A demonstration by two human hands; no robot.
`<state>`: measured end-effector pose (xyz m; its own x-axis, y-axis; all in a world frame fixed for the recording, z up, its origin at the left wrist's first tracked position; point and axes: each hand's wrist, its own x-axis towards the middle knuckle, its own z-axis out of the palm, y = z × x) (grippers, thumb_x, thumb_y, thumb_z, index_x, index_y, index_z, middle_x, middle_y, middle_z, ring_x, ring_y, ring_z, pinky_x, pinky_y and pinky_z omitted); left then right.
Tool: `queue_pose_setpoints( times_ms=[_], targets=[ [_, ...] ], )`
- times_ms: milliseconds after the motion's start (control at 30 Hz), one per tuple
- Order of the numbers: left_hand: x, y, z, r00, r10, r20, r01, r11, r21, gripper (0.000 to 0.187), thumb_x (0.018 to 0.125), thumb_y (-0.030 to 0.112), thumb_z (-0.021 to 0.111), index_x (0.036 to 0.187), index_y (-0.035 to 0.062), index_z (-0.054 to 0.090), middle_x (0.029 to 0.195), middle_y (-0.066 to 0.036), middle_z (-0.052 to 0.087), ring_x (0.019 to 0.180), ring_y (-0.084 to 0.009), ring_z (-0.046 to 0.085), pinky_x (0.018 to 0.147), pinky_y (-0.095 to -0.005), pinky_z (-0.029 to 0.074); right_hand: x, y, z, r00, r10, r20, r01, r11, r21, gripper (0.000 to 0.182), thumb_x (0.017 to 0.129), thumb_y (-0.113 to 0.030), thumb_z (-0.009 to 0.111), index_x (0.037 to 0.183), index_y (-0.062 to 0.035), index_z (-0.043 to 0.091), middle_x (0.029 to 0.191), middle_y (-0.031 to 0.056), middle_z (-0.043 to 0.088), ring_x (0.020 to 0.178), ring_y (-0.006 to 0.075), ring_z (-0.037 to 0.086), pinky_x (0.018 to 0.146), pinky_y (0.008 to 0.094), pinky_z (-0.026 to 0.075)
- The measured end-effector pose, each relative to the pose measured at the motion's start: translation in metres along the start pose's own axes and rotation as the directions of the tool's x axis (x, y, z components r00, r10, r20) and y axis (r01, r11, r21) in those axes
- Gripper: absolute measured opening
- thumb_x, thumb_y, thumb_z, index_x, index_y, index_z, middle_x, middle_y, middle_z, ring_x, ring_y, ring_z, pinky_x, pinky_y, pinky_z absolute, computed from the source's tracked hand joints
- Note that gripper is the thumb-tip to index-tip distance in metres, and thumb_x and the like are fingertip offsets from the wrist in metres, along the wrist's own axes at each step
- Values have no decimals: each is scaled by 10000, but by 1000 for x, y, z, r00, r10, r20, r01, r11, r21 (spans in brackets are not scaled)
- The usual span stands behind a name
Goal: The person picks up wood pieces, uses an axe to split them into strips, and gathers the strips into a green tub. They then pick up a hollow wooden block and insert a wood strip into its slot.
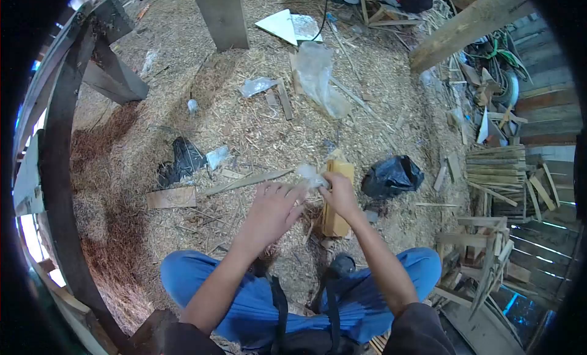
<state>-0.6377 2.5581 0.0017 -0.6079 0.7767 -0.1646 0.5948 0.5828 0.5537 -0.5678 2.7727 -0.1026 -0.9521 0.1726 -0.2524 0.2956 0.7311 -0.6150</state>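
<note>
A small piece of clear plastic point(310, 175) is pinched in the fingers of my right hand point(340, 193). Just left of it, my left hand point(275, 208) is spread, its fingertips near the plastic, with nothing seen in it. Below my right hand a yellow-orange block point(336, 223) lies lengthwise on the wood shavings, partly hidden by that hand. To its right sits a crumpled black plastic bag point(393, 176).
Wooden posts point(223, 19) stand ahead and at the left. A wood strip point(247, 182), a flat board piece point(171, 198), black plastic point(186, 159) and a clear plastic sheet point(315, 71) lie on the shavings. Stacked wood point(496, 172) is at the right.
</note>
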Motion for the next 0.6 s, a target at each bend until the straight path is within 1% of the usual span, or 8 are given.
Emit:
queue_pose_setpoints(
  times_ms=[33, 167, 233, 300, 333, 433, 467, 600],
  targets=[
    [0, -2, 5, 985, 26, -169, -46, 993, -112, 499, 908, 225, 683, 1378, 103, 569, 1195, -114, 677, 1195, -319, 601, 1113, -517, 378, -5, -15, -16, 984, -102, -145, 130, 972, 196, 316, 814, -97, 750, 1117, -25, 700, 1042, 200, 702, 1003, 405, 649, 912, 482, 484],
    [18, -3, 15, 914, 240, -327, -249, 968, 14, 487, 877, 167, 688, 1355, 140, 599, 1163, -95, 705, 1154, -322, 633, 1132, -570, 341, -27, -51, -63, 945, -323, 49, 315, 941, 126, 361, 822, -85, 786, 1162, -10, 688, 1120, 182, 704, 1106, 377, 647, 974, 444, 507],
    [17, -23, 17, 997, 61, -49, -70, 976, -205, 444, 867, 121, 696, 1307, 149, 648, 1108, -139, 723, 1109, -310, 665, 1146, -571, 311, -32, -37, -47, 932, -362, -6, 357, 916, 182, 523, 799, -100, 816, 1287, -37, 640, 1259, 183, 656, 1205, 397, 594, 1001, 452, 496],
    [15, -48, 10, 991, -29, -129, 11, 991, -137, 407, 855, 96, 691, 1259, 139, 673, 1058, -130, 733, 1066, -305, 679, 1145, -566, 310, -35, -32, -39, 937, -232, -261, 279, 947, 159, 697, 811, -171, 809, 1438, -61, 525, 1434, 210, 540, 1330, 420, 508, 1107, 467, 422],
    [4, -53, 10, 975, -117, -191, 102, 991, -86, 373, 844, 71, 687, 1212, 130, 699, 1009, -121, 744, 1023, -299, 693, 1145, -560, 309, -33, -15, -23, 960, -170, -223, 185, 982, 45, 923, 817, -231, 812, 1579, -74, 315, 1512, 290, 416, 1390, 500, 413, 1144, 485, 381],
    [-5, -49, -3, 954, -198, -226, 186, 980, -76, 352, 849, 50, 669, 1193, 120, 700, 1042, -112, 739, 1003, -316, 686, 1094, -566, 349, -44, 41, 45, 970, 25, -241, -87, 964, -252, 1047, 816, -284, 811, 1621, -68, 177, 1496, 372, 376, 1383, 573, 369, 1153, 512, 359],
    [-6, -47, -3, 954, -190, -232, 180, 982, -65, 352, 849, 50, 669, 1193, 120, 700, 1042, -112, 739, 1003, -316, 686, 1094, -566, 349, -52, 52, 59, 962, 101, -253, -173, 945, -277, 1120, 799, -313, 812, 1627, -54, 103, 1488, 426, 330, 1321, 633, 393, 1125, 540, 383],
    [0, -42, 2, 961, -142, -239, 126, 989, -81, 394, 816, 27, 658, 1197, 118, 701, 1091, -116, 742, 1054, -308, 682, 1138, -580, 304, -43, 60, 62, 935, 329, -133, -342, 935, -95, 1155, 760, -297, 833, 1621, -41, 106, 1489, 409, 347, 1316, 585, 443, 1105, 538, 415]
  ],
)
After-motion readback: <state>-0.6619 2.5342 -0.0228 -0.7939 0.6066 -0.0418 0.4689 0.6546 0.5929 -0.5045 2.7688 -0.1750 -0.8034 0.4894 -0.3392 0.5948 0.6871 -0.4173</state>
